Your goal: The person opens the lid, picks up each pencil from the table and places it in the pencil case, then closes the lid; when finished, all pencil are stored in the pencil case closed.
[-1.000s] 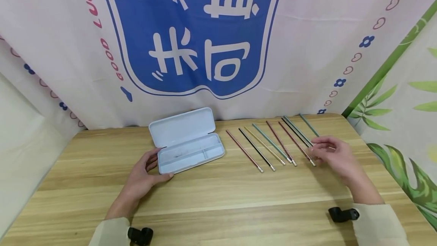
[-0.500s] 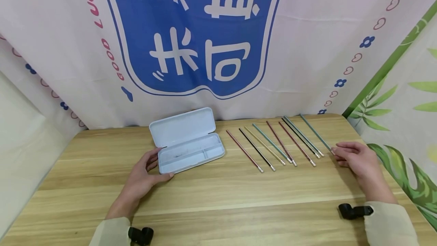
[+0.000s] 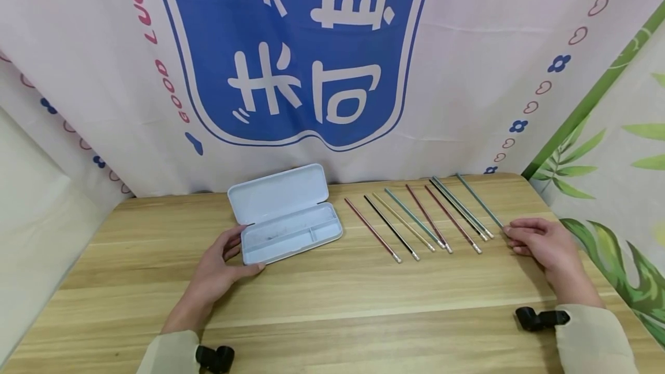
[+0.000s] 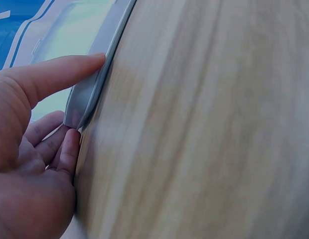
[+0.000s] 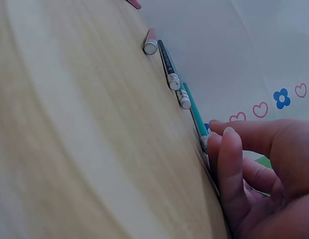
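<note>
A light blue pencil case (image 3: 280, 192) lies with its lid raised, its divided inside holding no pencils. My left hand (image 3: 218, 270) holds it at the near left corner, with the thumb on the front edge and the fingers at the left side. In the left wrist view the thumb presses the case's rim (image 4: 92, 87). On the far right, my right hand (image 3: 542, 247) pinches the near end of a teal pencil (image 3: 478, 199). The fingertips cover most of that end in the right wrist view, where the teal shaft (image 5: 194, 112) slants away.
Several more pencils lie slanted in a loose row between the case and my right hand, among them a red one (image 3: 371, 228), a black one (image 3: 391, 227) and a yellow one (image 3: 402, 221). A printed curtain (image 3: 447, 103) hangs along the back edge of the wooden table (image 3: 363, 316).
My right hand has moved right, from the eraser ends of a black and a teal pencil to the rightmost teal pencil's end. My left hand stays on the case.
</note>
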`<state>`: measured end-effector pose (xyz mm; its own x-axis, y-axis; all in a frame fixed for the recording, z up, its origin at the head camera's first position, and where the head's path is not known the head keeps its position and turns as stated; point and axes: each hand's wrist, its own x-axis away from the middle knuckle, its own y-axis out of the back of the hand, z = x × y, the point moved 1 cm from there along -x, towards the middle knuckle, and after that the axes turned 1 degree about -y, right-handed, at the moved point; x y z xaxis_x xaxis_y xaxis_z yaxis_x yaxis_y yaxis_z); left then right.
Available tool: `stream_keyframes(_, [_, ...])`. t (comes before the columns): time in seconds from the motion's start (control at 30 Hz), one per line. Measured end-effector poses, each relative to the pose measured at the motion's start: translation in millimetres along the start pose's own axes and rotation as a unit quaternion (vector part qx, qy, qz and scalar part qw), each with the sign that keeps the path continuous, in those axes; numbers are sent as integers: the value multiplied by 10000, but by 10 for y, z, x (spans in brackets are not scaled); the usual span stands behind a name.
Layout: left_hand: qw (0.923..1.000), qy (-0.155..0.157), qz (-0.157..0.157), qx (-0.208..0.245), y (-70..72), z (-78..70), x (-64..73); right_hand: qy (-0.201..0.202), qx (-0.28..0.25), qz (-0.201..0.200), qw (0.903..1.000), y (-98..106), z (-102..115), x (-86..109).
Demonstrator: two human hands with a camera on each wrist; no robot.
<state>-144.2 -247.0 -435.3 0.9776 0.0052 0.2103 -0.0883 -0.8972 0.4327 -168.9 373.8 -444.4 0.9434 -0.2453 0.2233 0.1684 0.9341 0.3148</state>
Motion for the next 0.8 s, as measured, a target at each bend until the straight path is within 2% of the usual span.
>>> stream_keyframes(0.17, [10000,-27,15,-7,-11,-13,0,22,218,-167,9996,-24,-13,1])
stream_keyframes(0.37, [10000,-43,-13,13,-6,-1,-8,196,919,-449,9946,-107,9,13])
stream_keyframes(0.8, [10000,-72,-11,-45,-5,1,-9,95,1653,-679,9839,-161,58,47])
